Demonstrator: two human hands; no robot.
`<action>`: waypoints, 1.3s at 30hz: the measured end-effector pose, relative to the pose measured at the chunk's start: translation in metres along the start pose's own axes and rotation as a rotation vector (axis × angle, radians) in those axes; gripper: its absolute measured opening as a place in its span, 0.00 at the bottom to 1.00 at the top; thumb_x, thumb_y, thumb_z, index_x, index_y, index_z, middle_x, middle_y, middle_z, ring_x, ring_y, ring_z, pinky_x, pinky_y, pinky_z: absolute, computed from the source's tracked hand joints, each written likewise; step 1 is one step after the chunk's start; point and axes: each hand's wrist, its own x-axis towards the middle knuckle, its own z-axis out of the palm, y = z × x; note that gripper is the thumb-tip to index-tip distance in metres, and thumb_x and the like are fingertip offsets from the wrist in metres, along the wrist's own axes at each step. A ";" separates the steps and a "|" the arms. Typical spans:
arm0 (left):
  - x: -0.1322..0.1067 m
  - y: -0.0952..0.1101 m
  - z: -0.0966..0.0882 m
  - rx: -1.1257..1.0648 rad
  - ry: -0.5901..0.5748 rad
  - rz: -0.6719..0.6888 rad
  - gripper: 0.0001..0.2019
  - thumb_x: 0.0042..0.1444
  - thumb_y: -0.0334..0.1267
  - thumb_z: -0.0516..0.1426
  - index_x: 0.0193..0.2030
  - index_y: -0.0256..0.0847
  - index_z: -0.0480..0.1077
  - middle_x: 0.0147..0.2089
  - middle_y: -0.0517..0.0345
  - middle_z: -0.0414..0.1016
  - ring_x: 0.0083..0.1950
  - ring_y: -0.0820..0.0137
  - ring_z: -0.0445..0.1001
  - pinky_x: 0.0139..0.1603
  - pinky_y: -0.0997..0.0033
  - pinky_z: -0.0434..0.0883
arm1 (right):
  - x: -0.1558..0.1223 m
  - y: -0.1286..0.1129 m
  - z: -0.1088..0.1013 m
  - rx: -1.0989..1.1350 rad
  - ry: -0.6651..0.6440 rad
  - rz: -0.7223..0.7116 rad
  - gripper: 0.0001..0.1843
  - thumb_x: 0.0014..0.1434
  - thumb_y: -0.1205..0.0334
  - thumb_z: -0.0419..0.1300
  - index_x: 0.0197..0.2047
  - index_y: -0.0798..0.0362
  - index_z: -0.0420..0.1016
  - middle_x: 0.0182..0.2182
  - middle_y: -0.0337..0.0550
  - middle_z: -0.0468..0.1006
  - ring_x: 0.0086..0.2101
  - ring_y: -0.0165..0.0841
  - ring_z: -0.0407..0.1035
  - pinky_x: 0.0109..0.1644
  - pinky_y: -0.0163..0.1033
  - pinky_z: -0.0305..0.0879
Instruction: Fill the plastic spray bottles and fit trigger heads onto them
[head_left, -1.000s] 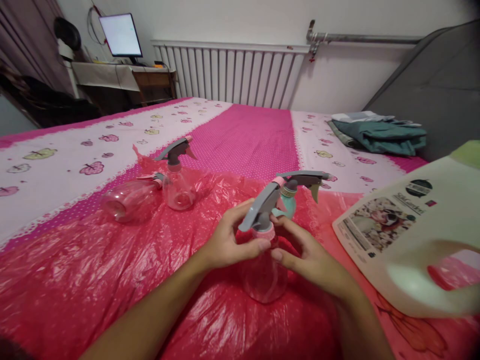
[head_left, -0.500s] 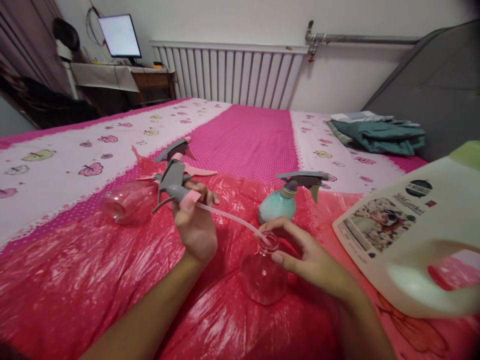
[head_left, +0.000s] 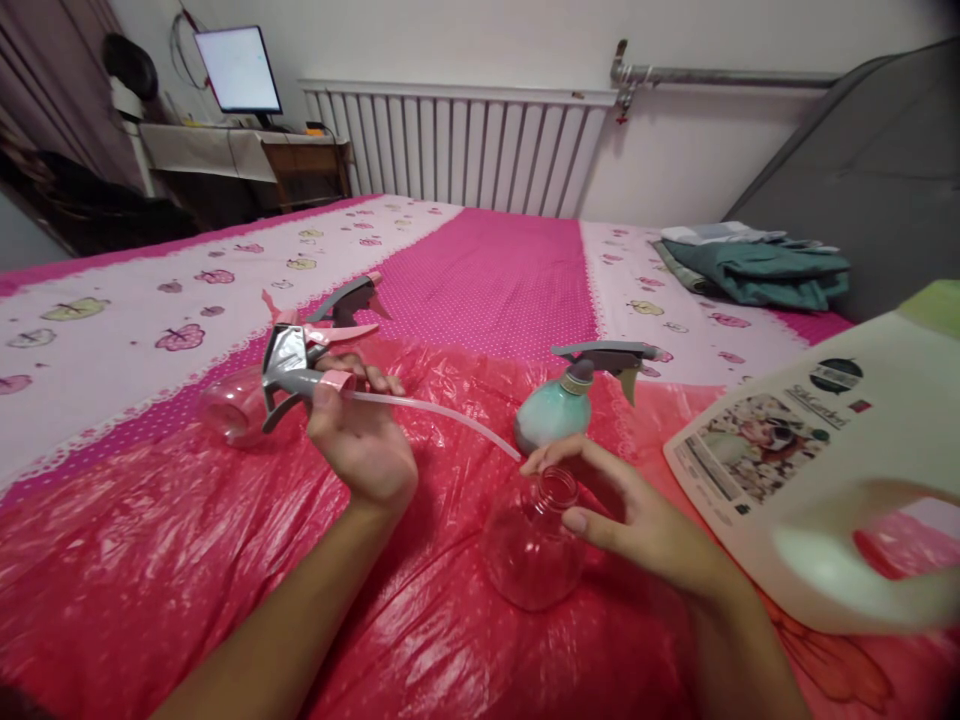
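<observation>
My left hand is closed around a grey and pink spray nozzle, tipped sideways. From its pink collar a clear dip tube curves right, its tip just outside the mouth of a clear round bottle. My right hand has its thumb and fingers around the neck of this uncapped bottle, which leans slightly to the right on red plastic sheeting. Behind it stands a teal spray bottle with a grey trigger head. Another clear spray bottle lies on its side at left, partly hidden by the nozzle.
A large white jug with a green top is at the right. Red plastic sheeting covers the near part of the bed. Folded green cloth lies by the grey headboard. A radiator and a desk with a monitor are behind.
My left hand has moved left with the spray nozzle, and the tube's tip has come out of the bottle's mouth. The bottle's neck has tilted slightly right in my right hand.
</observation>
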 end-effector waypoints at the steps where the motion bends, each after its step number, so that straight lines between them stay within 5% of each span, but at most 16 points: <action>1: 0.001 0.000 0.000 0.019 -0.008 -0.014 0.12 0.54 0.45 0.63 0.29 0.44 0.65 0.34 0.60 0.61 0.30 0.71 0.60 0.30 0.69 0.61 | -0.001 0.000 -0.001 0.002 -0.004 -0.007 0.16 0.67 0.48 0.67 0.52 0.46 0.73 0.52 0.42 0.77 0.57 0.39 0.70 0.64 0.42 0.66; 8: -0.001 -0.011 -0.005 0.260 -0.127 -0.172 0.08 0.50 0.42 0.62 0.31 0.43 0.67 0.25 0.65 0.63 0.28 0.72 0.61 0.29 0.71 0.60 | -0.003 0.003 -0.005 0.010 -0.014 -0.024 0.16 0.67 0.49 0.68 0.53 0.45 0.73 0.51 0.41 0.77 0.57 0.37 0.70 0.64 0.40 0.65; 17: -0.012 -0.019 -0.019 0.916 -0.610 -0.329 0.13 0.63 0.50 0.56 0.36 0.42 0.66 0.30 0.61 0.72 0.33 0.67 0.70 0.37 0.65 0.64 | -0.003 0.001 -0.003 -0.012 0.000 -0.019 0.18 0.66 0.47 0.68 0.52 0.47 0.74 0.51 0.45 0.77 0.58 0.41 0.70 0.65 0.45 0.65; 26: -0.004 -0.022 -0.027 1.392 -0.912 -0.403 0.17 0.68 0.52 0.52 0.34 0.42 0.69 0.39 0.50 0.80 0.40 0.58 0.75 0.39 0.62 0.63 | -0.001 0.003 -0.002 0.009 -0.011 -0.017 0.17 0.67 0.48 0.68 0.53 0.45 0.73 0.52 0.43 0.77 0.58 0.40 0.70 0.66 0.45 0.64; 33: -0.006 -0.016 -0.025 1.326 -1.078 -0.400 0.19 0.65 0.57 0.55 0.35 0.42 0.68 0.37 0.53 0.78 0.37 0.61 0.73 0.35 0.65 0.61 | -0.002 0.002 -0.002 0.024 -0.014 -0.026 0.17 0.67 0.49 0.68 0.53 0.45 0.73 0.52 0.42 0.77 0.57 0.39 0.70 0.66 0.44 0.64; 39: -0.003 -0.019 -0.031 1.315 -1.131 -0.381 0.11 0.61 0.45 0.59 0.31 0.42 0.67 0.31 0.59 0.72 0.32 0.66 0.68 0.33 0.68 0.58 | 0.000 0.001 -0.002 0.016 -0.018 -0.017 0.17 0.67 0.48 0.68 0.52 0.46 0.72 0.52 0.43 0.77 0.59 0.40 0.70 0.67 0.46 0.64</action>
